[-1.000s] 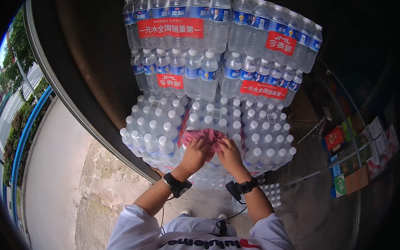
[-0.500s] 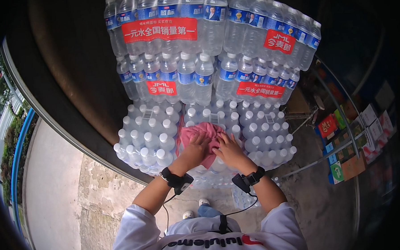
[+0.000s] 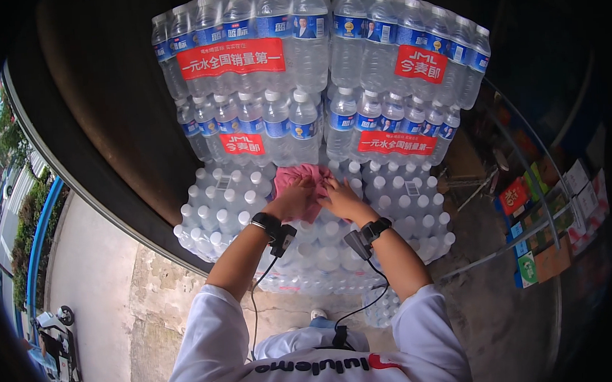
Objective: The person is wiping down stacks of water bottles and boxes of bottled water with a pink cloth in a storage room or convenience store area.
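A crumpled pink cloth (image 3: 289,175) lies on the white caps of shrink-wrapped water bottles (image 3: 322,258) in the low middle of the stack. My left hand (image 3: 298,195) bears down on it from the left, fingers bunched into the folds. From the right, my right hand (image 3: 342,199) grips its edge, with the fingertips partly lost in the fabric. Both hands are close together, and the cloth is bunched between them. Behind it rise two tiers of bottle packs (image 3: 242,125) with blue labels and red panels.
To the left, a curved metal edge (image 3: 127,229) borders the concrete floor (image 3: 148,321). An electric scooter (image 3: 59,345) and a blue rail (image 3: 43,230) are beyond. Cartons and packages (image 3: 548,262) stand at the right behind a thin metal bar (image 3: 477,268).
Both hands and the cloth have moved farther away, toward the upright packs, and my arms are stretched out more. The view has shifted, bringing the scooter in at the left.
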A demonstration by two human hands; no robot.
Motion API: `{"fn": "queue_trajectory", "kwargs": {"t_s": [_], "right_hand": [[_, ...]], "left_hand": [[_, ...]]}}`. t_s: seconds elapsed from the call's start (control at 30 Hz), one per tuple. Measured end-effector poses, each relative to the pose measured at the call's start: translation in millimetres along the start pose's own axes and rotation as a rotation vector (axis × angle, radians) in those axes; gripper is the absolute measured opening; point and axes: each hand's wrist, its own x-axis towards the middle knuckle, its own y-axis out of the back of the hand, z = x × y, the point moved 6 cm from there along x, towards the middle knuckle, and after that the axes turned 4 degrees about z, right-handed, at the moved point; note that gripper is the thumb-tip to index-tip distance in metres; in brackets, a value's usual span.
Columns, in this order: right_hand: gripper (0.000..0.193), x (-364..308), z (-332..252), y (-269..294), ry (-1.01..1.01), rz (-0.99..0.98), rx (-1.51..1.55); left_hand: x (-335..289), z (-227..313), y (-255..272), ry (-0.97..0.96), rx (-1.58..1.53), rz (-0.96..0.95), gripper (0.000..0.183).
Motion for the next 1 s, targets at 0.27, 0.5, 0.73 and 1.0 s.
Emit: {"fn": "queue_trajectory", "kwargs": {"t_s": [0.27,0.5,0.73,1.0], "right_hand": [[0.064,-142.5,-54.6,6.0,0.183,0.154,0.017],[0.035,-162.4,-59.0,-0.8,0.013,0.402,0.080],[0.032,-147.1,-57.8,4.4,0.108,0.385,0.154],[0.020,-131.1,-98.4,8.5,0.276,0.400,0.331]], "left_hand": [[-109.6,100.0,-19.3,-0.231,-0.001,0.019,0.047],[-102.4,107.0,-18.5,-0.068,-0.112,0.237,0.046],[-101.2,102.5,-15.9,-0.155,-0.200,0.218,0.047],[-155.2,105.1,21.3,-0.059,-0.021,0.430,0.029]]}}
